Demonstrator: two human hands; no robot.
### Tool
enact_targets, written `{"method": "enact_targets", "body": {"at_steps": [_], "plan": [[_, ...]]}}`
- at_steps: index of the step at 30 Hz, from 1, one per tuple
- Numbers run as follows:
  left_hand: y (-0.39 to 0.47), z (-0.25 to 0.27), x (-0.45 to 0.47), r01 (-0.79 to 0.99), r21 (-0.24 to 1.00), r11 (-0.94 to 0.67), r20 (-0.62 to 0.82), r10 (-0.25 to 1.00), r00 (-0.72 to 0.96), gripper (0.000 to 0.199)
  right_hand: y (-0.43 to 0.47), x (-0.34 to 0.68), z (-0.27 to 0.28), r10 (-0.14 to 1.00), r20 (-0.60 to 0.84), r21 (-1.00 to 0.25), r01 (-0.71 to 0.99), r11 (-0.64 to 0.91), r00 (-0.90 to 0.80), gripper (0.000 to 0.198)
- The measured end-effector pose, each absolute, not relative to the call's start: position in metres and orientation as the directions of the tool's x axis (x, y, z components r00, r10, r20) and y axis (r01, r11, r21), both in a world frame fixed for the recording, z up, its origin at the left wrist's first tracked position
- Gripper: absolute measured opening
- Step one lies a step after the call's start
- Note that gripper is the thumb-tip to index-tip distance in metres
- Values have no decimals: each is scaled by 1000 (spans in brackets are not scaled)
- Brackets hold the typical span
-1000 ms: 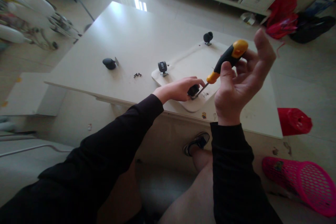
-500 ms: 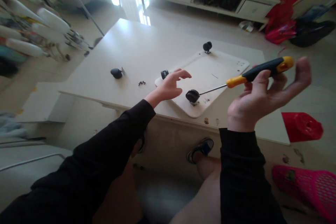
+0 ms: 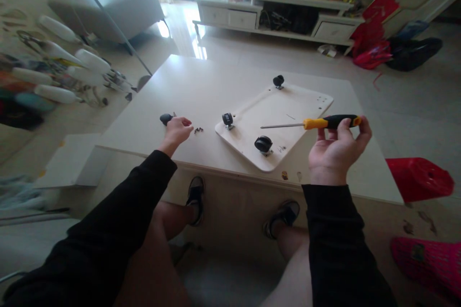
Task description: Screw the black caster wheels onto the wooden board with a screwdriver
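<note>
My right hand (image 3: 334, 148) holds a yellow and black screwdriver (image 3: 334, 122) by its handle, the shaft pointing left above a white board (image 3: 298, 105). The tip is apart from the nearest black caster (image 3: 263, 144). Two more casters stand on this board, one at its left corner (image 3: 227, 119) and one at the far corner (image 3: 278, 80). My left hand (image 3: 177, 133) hovers over the table with loosely bent fingers and no visible object in them. It is between a loose caster (image 3: 166, 119), partly behind it, and several small dark screws (image 3: 198, 130).
The white table (image 3: 144, 120) carries the board. A red plastic stool or bucket (image 3: 421, 180) is by its right end, and a pink mesh item (image 3: 428, 261) lies on the floor. A white cabinet (image 3: 241, 19) stands beyond; exercise equipment (image 3: 86, 62) is at the left.
My left hand has moved left, from beside the board's casters to the loose caster and screws. The screwdriver tip has come off the near caster. The view has tilted up.
</note>
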State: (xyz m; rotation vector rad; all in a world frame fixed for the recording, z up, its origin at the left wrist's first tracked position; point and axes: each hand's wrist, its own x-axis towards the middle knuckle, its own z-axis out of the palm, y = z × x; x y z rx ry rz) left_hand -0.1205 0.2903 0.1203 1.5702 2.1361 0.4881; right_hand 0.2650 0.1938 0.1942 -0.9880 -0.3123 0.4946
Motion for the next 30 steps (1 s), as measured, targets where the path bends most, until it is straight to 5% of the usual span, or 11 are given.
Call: {"method": "enact_targets", "body": {"at_steps": [10, 22, 30], "plan": [[292, 83, -128, 884, 398, 246, -173, 966, -191, 13, 195, 275, 191, 539, -5, -848, -289, 444, 843, 47], [292, 84, -116, 867, 433, 247, -167, 967, -192, 6, 192, 281, 194, 547, -49, -842, -329, 428, 835, 47], [294, 87, -115, 906, 351, 239, -197, 964, -177, 8, 191, 280, 200, 534, -103, -826, -372, 424, 839, 46]]}}
